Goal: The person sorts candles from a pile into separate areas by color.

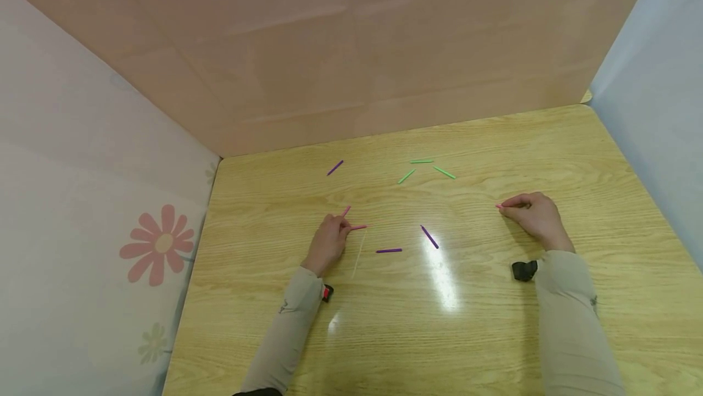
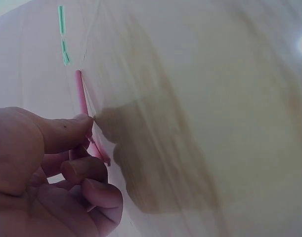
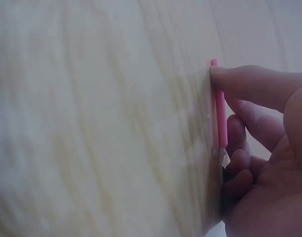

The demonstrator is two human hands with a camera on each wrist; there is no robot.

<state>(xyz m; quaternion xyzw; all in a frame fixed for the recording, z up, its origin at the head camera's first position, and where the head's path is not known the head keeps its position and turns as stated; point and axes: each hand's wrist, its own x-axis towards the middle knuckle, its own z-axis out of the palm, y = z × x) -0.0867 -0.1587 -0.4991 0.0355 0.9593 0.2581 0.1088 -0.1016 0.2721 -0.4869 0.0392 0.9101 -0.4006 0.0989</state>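
In the head view my left hand (image 1: pixel 328 241) is low over the table at left of centre. A pink stick (image 1: pixel 359 227) points right from its fingertips, and a second pink stick (image 1: pixel 346 210) slants up beyond them. The left wrist view shows thumb and fingers pinching a pink stick (image 2: pixel 81 94); the fingertips partly cover where the two sticks meet. Over on the right side, my right hand (image 1: pixel 535 216) pinches another pink stick (image 3: pixel 221 118) between thumb and finger, close to the tabletop. This stick has a narrow, paler tip.
Three green sticks (image 1: pixel 421 162) form a loose arch at the back. Purple sticks lie apart: one (image 1: pixel 335 168) back left, one (image 1: pixel 389 251) near centre, one (image 1: pixel 429 237) slanted beside it. Walls border the wooden table (image 1: pixel 417 341) at left, back and right.
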